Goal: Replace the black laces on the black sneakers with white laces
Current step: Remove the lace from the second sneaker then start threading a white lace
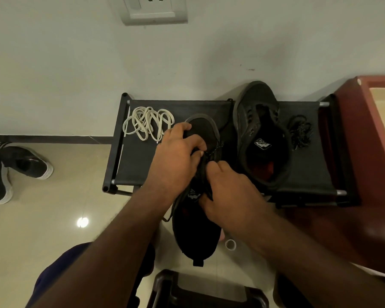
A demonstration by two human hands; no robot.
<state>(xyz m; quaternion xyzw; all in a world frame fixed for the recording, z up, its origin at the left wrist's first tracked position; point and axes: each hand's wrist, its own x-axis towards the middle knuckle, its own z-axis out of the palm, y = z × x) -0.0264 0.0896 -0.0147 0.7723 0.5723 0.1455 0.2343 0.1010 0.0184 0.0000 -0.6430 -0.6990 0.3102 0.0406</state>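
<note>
The sneaker (196, 232) lies toe-away between the hands; left hand (176, 158) grips its forefoot; right hand (231, 194) pinches the black lace (216, 148).

A wall socket (155, 7) sits above the black shoe rack (138, 165). A small white ring (230, 244) lies on the tiled floor (53, 218), and white-soled black shoes (31, 165) are at left.

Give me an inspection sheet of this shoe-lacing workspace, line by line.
Surface: black fabric rack against the wall.
Job's things: white laces heaped on its left end; held sneaker overhanging the front edge, black lace showing; second sneaker on the rack, no lace seen; black lace pile right of it.
Clutter: tape roll on the floor.
Hands: left hand grips the held sneaker's toe; right hand grips its eyelet side.
Cables: nothing seen.
Surroundings: spare shoes left, cabinet right, wall socket above.
</note>
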